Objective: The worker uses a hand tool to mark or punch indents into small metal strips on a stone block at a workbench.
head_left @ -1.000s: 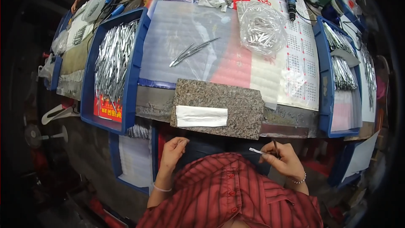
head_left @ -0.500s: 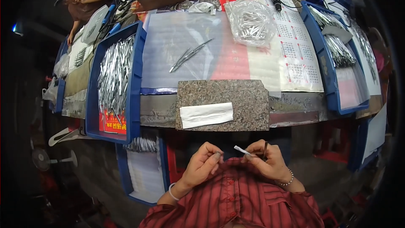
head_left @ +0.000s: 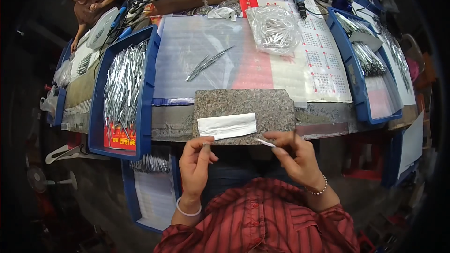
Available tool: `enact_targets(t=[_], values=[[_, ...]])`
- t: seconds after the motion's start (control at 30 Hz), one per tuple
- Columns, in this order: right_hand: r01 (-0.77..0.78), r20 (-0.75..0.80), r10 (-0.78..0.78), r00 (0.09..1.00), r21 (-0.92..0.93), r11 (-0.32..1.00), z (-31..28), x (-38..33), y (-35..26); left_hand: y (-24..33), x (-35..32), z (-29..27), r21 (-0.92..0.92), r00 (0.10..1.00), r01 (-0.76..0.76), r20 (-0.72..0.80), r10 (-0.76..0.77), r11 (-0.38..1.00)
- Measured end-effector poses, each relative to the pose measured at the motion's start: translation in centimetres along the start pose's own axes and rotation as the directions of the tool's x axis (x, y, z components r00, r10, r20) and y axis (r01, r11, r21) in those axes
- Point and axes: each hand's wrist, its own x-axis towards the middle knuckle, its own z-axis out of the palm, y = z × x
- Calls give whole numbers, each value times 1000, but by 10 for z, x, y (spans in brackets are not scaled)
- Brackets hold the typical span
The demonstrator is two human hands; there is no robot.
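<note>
A folded white paper or cloth strip (head_left: 227, 125) lies on the speckled stone slab (head_left: 243, 100) at the table's front edge. My left hand (head_left: 194, 166) is closed in a pinch by the slab's near left corner, close to the strip. What its fingertips hold, if anything, cannot be made out. At the slab's near right side my right hand (head_left: 300, 161) pinches a small white strip (head_left: 266, 142), whose tip points left. A thin dark stick-like thing (head_left: 294, 136) shows blurred at its fingers. Farther back, several slender metal pieces (head_left: 208, 63) lie on the plastic-covered table.
Blue trays of shiny metal pieces flank me, left (head_left: 152, 61) and right (head_left: 358, 84). A clear bag of pale pieces (head_left: 274, 30) and a blue-handled tool (head_left: 300, 5) lie behind. Another blue tray (head_left: 150, 201) sits lower left. A co-worker (head_left: 96, 4) is at far left.
Both hands have moved forward from near my body to the slab's front edge and farther apart. The right hand still pinches the small white strip.
</note>
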Motion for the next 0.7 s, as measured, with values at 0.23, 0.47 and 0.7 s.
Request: enact_targets(t=[0.23, 0.47, 0.7], values=[[183, 203, -108, 973, -402, 897, 17, 28, 6, -3, 25, 2, 149, 998, 45, 41, -51, 988], [103, 143, -72, 987, -226, 969, 14, 24, 9, 3, 29, 4, 66, 997, 75, 31, -78, 995], [154, 50, -152, 987, -27, 988, 9, 11, 9, 0, -6, 6, -250, 997, -28, 67, 46, 968]])
